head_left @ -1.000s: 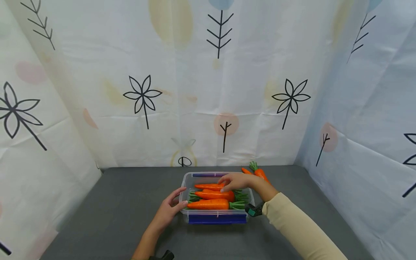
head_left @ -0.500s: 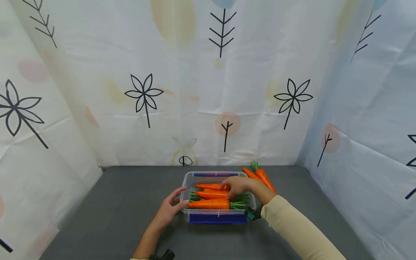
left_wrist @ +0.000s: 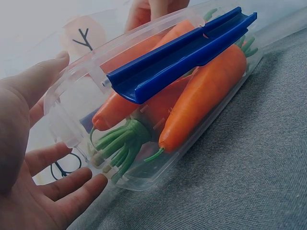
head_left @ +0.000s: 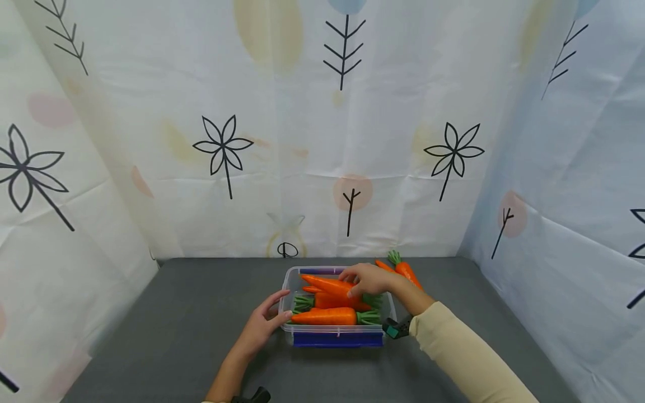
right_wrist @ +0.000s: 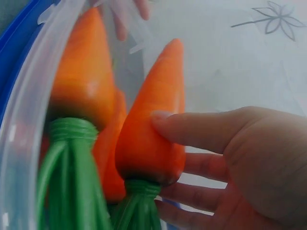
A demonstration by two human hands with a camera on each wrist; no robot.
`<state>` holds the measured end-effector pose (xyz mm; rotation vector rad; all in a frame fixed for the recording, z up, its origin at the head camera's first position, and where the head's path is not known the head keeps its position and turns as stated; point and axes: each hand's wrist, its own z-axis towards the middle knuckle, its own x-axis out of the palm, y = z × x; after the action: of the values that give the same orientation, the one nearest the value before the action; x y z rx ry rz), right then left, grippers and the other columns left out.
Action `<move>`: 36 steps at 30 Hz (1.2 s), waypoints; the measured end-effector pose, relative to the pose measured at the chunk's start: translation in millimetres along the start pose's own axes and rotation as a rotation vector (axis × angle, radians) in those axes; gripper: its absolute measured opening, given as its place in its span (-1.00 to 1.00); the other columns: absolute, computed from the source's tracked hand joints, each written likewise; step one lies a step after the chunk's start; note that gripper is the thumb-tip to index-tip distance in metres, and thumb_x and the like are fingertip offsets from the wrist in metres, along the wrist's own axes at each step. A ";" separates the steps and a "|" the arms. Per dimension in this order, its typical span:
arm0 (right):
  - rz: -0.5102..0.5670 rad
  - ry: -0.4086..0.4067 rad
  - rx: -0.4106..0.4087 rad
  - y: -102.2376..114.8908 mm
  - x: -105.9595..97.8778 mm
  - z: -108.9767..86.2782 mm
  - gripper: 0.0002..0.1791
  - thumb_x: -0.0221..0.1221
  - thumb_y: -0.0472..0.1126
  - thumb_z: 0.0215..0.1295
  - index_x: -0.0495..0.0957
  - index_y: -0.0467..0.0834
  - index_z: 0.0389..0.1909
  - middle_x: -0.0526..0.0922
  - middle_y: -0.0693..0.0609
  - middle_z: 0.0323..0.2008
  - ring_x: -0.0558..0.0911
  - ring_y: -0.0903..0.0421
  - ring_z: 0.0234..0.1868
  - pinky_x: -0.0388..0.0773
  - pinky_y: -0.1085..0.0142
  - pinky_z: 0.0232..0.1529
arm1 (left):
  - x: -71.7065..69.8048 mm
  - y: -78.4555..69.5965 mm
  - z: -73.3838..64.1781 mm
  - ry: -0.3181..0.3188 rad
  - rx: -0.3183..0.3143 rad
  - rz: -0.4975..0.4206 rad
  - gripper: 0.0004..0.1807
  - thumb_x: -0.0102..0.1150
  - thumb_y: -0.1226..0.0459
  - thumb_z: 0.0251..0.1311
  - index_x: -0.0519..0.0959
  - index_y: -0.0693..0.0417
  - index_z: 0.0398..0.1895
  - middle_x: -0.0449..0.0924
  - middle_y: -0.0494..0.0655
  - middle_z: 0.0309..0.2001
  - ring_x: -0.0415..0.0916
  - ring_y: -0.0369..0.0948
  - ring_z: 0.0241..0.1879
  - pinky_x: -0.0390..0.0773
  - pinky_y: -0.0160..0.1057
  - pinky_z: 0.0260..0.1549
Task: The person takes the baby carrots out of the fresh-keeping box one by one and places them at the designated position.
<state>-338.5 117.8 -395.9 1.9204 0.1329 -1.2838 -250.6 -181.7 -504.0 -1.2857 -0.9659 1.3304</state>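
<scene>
A clear plastic container (head_left: 322, 329) with blue latches holds several orange carrots with green tops. My right hand (head_left: 372, 280) pinches one carrot (head_left: 322, 284) between thumb and fingers; its tip is raised and points left. In the right wrist view, the thumb presses the thick end of this carrot (right_wrist: 153, 129), the fingers on its far side. My left hand (head_left: 258, 324) is at the container's left end, fingers extended and spread about the corner in the left wrist view. Another carrot (head_left: 325, 317) lies along the front wall, and one with its top leftward (head_left: 330, 300) lies behind it.
Behind my right wrist, more carrots (head_left: 407, 273) lie on the grey tabletop (head_left: 211, 302), partly hidden by the arm. Patterned white curtains (head_left: 302, 140) enclose the table at the back and both sides. The front blue latch (left_wrist: 177, 60) hangs folded outward.
My right hand reached down among the carrots, then rose slightly with one in its grip, the tip now higher toward the back of the container. My left hand stayed in place.
</scene>
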 end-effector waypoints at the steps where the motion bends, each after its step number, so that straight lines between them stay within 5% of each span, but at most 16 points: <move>1: 0.009 -0.014 -0.016 0.8 -2.3 -1.3 -0.58 0.29 -0.23 0.27 0.53 -0.11 0.16 0.58 -0.04 0.04 0.53 -0.07 0.07 0.47 0.02 0.07 | -0.2 -0.2 0.2 0.002 -0.002 -0.003 -0.46 0.24 0.23 0.27 0.42 -0.10 0.33 0.33 0.18 0.32 0.46 0.05 0.13 0.43 0.12 0.08; 7: 0.029 -0.115 -0.068 2.0 -13.9 -10.3 -0.56 0.26 -0.12 0.32 0.51 -0.11 0.19 0.58 -0.06 0.04 0.54 -0.08 0.05 0.48 0.01 0.05 | 0.6 -2.4 -1.2 0.003 0.008 -0.009 -0.47 0.23 0.25 0.28 0.43 -0.07 0.33 0.34 0.18 0.31 0.46 0.05 0.12 0.45 0.08 0.07; 15: 0.118 -0.268 -0.069 -7.1 -23.8 -22.4 -0.54 0.27 -0.08 0.30 0.52 -0.15 0.17 0.61 -0.04 -0.11 0.60 0.07 -0.21 0.56 0.19 -0.19 | 0.7 -0.3 -0.5 -0.007 0.009 0.005 -0.47 0.24 0.24 0.27 0.42 -0.05 0.33 0.33 0.21 0.32 0.46 0.07 0.12 0.45 0.11 0.07; 21: 0.135 -0.412 -0.077 -16.7 -33.9 -37.0 -0.54 0.28 -0.08 0.29 0.53 -0.19 0.16 0.60 -0.11 -0.09 0.59 0.00 -0.21 0.56 0.12 -0.19 | 1.1 -1.4 -1.2 -0.009 0.011 0.009 -0.48 0.25 0.23 0.27 0.44 -0.10 0.31 0.33 0.19 0.32 0.46 0.06 0.11 0.44 0.10 0.07; 36: 0.155 -0.704 0.114 -68.6 -36.0 -62.7 -0.48 0.29 -0.04 0.28 0.51 -0.18 0.19 0.59 -0.24 -0.03 0.61 -0.09 -0.18 0.57 0.10 -0.23 | 1.7 -0.5 -0.5 -0.013 0.020 0.004 -0.47 0.26 0.24 0.26 0.44 -0.06 0.31 0.36 0.18 0.30 0.48 0.03 0.09 0.46 0.07 0.05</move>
<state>-343.5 217.3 -394.8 1.4272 -0.4453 -1.8013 -249.9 -180.0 -503.9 -1.2655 -0.9575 1.3496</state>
